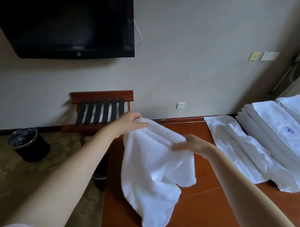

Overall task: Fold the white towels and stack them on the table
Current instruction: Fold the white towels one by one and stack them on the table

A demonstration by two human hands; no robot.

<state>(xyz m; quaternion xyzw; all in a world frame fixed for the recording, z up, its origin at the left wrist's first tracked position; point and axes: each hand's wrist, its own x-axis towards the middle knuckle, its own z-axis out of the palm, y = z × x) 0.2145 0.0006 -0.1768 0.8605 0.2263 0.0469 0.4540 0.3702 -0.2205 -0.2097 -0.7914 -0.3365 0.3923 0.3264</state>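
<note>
the left hand [128, 123] holds one upper corner of the white towel [151, 170], its fingers [140, 125] curled over the bunched top edge and clamped on the cloth. the right hand [192, 145] holds the other end of that edge, thumb on top and fingers [179, 147] beneath, pinching the towel; they are blurred, so the exact lie of each one is hard to tell. between the two sets of fingers the top edge runs in soft folds, raised above the surface [209, 210]. below the fingers the towel hangs loose and crumpled, its lower end reaching down in front of the reddish-brown surface near its left edge; whether it touches the wood i cannot tell. to the right of the right fingers, well apart, a stack of folded towels [275, 132] lies on the surface, the top one bearing a small blue emblem [290, 130]. just beside the stack, on the side nearer the fingers, a flat white cloth [242, 153] is spread out. beyond the left fingers a wooden luggage rack [101, 108] with dark straps stands against the wall. far to the left of them a black bin [28, 143] sits on the patterned carpet, and a dark television [63, 17] hangs on the wall above.
</note>
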